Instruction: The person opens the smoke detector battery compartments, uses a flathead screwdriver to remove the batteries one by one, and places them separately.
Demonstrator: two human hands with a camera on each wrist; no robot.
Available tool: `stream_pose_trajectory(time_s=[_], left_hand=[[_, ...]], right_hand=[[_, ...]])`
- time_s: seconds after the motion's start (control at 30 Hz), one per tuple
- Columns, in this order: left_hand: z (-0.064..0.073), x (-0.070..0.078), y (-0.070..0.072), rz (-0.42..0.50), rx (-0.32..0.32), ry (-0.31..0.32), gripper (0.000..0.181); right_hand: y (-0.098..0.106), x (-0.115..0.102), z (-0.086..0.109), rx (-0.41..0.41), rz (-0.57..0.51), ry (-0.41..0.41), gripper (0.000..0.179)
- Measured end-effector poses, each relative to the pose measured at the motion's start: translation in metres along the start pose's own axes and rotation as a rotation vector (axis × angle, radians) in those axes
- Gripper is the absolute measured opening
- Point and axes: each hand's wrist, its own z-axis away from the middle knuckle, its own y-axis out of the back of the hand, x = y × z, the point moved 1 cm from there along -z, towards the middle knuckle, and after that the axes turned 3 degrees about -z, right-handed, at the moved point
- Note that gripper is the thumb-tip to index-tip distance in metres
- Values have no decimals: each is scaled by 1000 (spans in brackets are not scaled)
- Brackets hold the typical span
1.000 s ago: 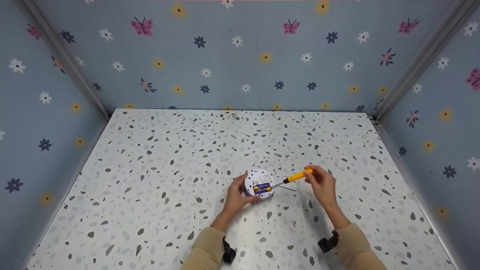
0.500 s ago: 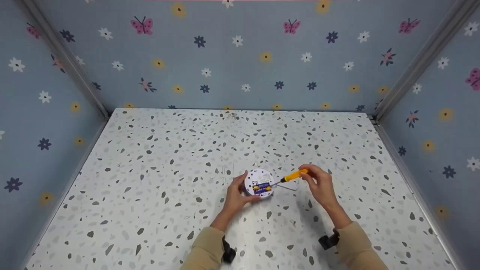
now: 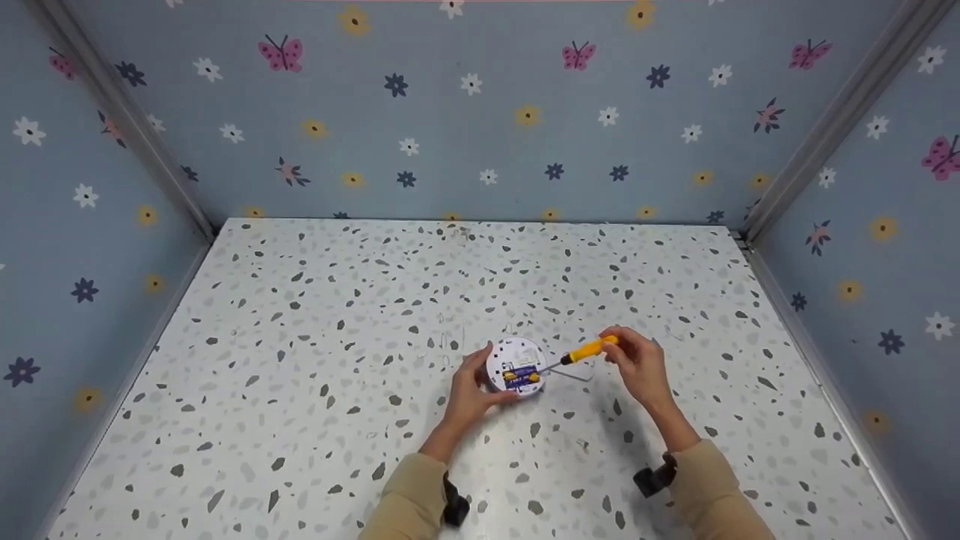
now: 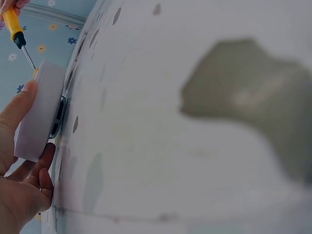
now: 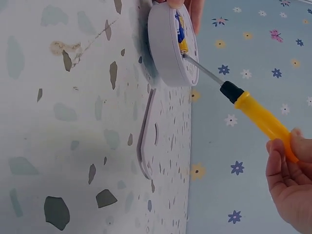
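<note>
A round white battery-powered device [image 3: 517, 352] lies with its open battery compartment facing up, purple-and-yellow batteries [image 3: 520, 376] inside. My left hand [image 3: 469, 394] grips its rim from the left, thumb at the near side and fingers round the far side. In my right hand [image 3: 637, 364] the yellow handle of a screwdriver [image 5: 261, 114] is pinched near its end. The metal shaft slants down to the left, its tip at the right end of the batteries. A thin white cover [image 5: 145, 139] rests on the table to the right of the device, under the screwdriver.
The white speckled table [image 3: 337, 300] extends on all sides of the hands. Blue flower-patterned panels [image 3: 480, 112] enclose it at the back and both sides. Black wrist bands [image 3: 454, 504] sit at both sleeves.
The right hand and screwdriver have shifted slightly left toward the device, the handle a little lower at first. The left hand keeps its grip on the device.
</note>
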Motion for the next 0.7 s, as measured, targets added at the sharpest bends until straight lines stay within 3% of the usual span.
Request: stream_pose_trajectory(time_s=[0.27, 0.53, 0.7], left_hand=[[0, -1, 0, 26, -5, 2, 92], [1, -2, 0, 42, 27, -64, 91], [1, -1, 0, 39, 25, -37, 92]], right_hand=[[1, 14, -2, 41, 14, -93, 13], [3, 15, -1, 69, 44, -155, 12], [3, 18, 0, 78, 36, -236, 15]])
